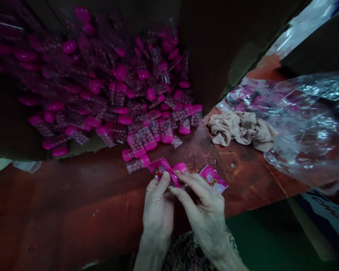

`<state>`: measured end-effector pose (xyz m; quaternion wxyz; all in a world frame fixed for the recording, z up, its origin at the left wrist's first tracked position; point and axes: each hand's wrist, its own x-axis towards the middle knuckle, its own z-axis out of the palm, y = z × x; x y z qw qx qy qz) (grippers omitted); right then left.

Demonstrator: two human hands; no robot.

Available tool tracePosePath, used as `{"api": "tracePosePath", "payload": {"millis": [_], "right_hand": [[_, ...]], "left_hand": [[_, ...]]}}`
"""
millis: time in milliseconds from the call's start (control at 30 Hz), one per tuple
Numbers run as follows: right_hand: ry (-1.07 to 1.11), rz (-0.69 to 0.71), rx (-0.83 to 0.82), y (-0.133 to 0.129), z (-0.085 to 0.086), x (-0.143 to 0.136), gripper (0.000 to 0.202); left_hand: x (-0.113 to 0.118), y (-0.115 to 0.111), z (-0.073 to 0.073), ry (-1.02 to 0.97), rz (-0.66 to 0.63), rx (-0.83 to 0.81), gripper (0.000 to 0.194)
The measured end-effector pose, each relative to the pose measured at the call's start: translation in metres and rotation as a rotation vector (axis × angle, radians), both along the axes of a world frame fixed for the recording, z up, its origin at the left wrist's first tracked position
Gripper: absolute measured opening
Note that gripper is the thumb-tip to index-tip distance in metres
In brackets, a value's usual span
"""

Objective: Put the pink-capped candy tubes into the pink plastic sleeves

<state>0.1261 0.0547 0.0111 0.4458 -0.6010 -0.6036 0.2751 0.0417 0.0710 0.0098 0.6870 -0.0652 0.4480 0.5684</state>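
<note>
Between my two hands is a pink printed wrapper, folded or bent near its right end. My left hand is closed on it, with the thumb on top. My right hand pinches its right end between thumb and fingers. Just behind the right fingers lies a pink-capped piece, its lower part hidden. A second pink printed wrapper lies flat on the table, right of my right hand. Several clear tubes of small pink balls with pink caps lie close beyond my hands.
A large heap of pink-capped tubes fills the open cardboard box behind. On the right are a crumpled beige cloth and a clear plastic bag. The reddish table ends near my lap.
</note>
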Motion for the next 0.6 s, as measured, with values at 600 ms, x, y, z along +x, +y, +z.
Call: {"api": "tracePosePath", "payload": {"millis": [600], "right_hand": [[-0.007,0.004,0.055,0.001,-0.006,0.009,0.015]], "left_hand": [[-0.019,-0.004,-0.01,0.224,0.073,0.04,0.011]]}}
